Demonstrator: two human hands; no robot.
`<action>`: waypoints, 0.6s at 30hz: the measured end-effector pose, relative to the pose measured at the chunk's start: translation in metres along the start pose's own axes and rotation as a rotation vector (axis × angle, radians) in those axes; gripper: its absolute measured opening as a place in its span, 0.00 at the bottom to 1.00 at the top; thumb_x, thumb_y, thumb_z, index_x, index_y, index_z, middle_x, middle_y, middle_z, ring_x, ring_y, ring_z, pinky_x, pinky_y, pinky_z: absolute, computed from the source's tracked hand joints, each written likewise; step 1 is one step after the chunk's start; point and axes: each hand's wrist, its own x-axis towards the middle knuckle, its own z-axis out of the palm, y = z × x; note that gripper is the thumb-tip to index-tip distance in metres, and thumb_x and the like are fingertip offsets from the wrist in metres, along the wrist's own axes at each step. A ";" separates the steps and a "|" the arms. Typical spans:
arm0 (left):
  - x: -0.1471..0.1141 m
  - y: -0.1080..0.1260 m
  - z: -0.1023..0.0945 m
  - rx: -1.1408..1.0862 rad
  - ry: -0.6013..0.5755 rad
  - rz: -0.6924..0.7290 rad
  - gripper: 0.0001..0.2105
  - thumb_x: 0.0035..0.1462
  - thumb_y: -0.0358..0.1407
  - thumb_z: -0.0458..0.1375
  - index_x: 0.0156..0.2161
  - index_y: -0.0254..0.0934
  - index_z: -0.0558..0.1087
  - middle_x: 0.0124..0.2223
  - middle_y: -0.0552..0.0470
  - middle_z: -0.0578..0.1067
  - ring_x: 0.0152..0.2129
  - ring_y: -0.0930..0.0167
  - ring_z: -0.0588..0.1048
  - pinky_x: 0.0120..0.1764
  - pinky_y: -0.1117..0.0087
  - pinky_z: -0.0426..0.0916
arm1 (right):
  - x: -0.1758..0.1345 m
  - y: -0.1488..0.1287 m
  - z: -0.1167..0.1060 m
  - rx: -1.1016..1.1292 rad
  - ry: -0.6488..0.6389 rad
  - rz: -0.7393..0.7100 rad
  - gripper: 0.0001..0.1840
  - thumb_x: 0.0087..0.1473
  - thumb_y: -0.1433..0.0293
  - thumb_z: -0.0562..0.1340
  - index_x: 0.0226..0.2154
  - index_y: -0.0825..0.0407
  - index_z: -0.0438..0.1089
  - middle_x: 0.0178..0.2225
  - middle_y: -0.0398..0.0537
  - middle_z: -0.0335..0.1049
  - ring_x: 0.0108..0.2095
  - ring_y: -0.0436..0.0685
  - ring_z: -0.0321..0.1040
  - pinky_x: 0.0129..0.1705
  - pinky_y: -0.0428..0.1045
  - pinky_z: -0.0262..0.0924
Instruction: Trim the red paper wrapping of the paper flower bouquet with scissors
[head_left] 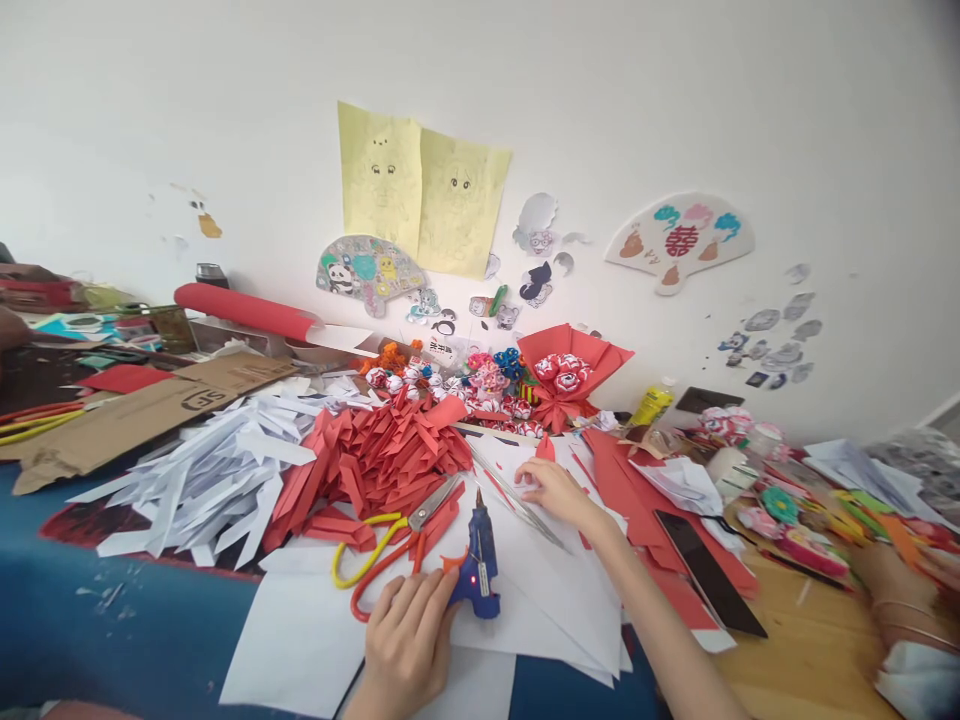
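My left hand (409, 640) is wrapped round the handle of a blue glue gun (481, 545). Its nozzle points away from me, a small red light glows on its side, and the orange trigger (454, 563) is by my fingers. Over white paper sheets (555, 600), my right hand (555, 490) is loosely bent with its fingers apart, beside a bundle of thin silver wires (517, 498). I see nothing held in it. A red paper petal (546, 447) stands just beyond its fingers. Yellow-and-red-handled scissors (397, 545) lie left of the glue gun.
Piles of white paper strips (225, 470) and red paper strips (390, 450) fill the left. A red-wrapped bouquet (566, 375) stands by the wall. Red sheets (637, 500) and a black phone-like slab (709, 570) lie right. Another person's hand (892, 580) is at far right.
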 end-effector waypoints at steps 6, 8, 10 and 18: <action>0.000 0.000 0.000 0.002 0.009 0.005 0.12 0.60 0.26 0.54 0.48 0.31 0.73 0.38 0.45 0.80 0.35 0.65 0.77 0.42 0.64 0.64 | 0.004 -0.002 0.009 -0.011 0.043 0.051 0.06 0.49 0.76 0.59 0.26 0.51 0.70 0.30 0.46 0.72 0.32 0.53 0.66 0.38 0.47 0.56; 0.000 0.000 0.000 0.005 0.014 0.003 0.12 0.60 0.27 0.54 0.48 0.32 0.73 0.38 0.45 0.80 0.35 0.65 0.77 0.41 0.64 0.64 | 0.001 -0.001 0.003 -0.017 0.071 0.079 0.06 0.49 0.76 0.58 0.25 0.52 0.70 0.31 0.47 0.73 0.33 0.54 0.67 0.38 0.48 0.56; -0.001 0.000 0.000 0.004 0.006 -0.002 0.12 0.60 0.27 0.54 0.48 0.32 0.73 0.38 0.45 0.80 0.35 0.65 0.77 0.41 0.64 0.64 | -0.007 0.005 -0.009 -0.027 0.109 0.127 0.07 0.49 0.76 0.58 0.25 0.51 0.70 0.31 0.47 0.74 0.34 0.54 0.68 0.39 0.48 0.57; -0.007 -0.003 0.005 0.005 0.016 0.006 0.14 0.58 0.26 0.57 0.50 0.33 0.72 0.39 0.45 0.80 0.35 0.65 0.77 0.42 0.63 0.65 | -0.063 0.039 -0.052 -0.099 0.202 0.360 0.08 0.50 0.68 0.60 0.29 0.53 0.74 0.25 0.50 0.74 0.27 0.56 0.69 0.31 0.49 0.56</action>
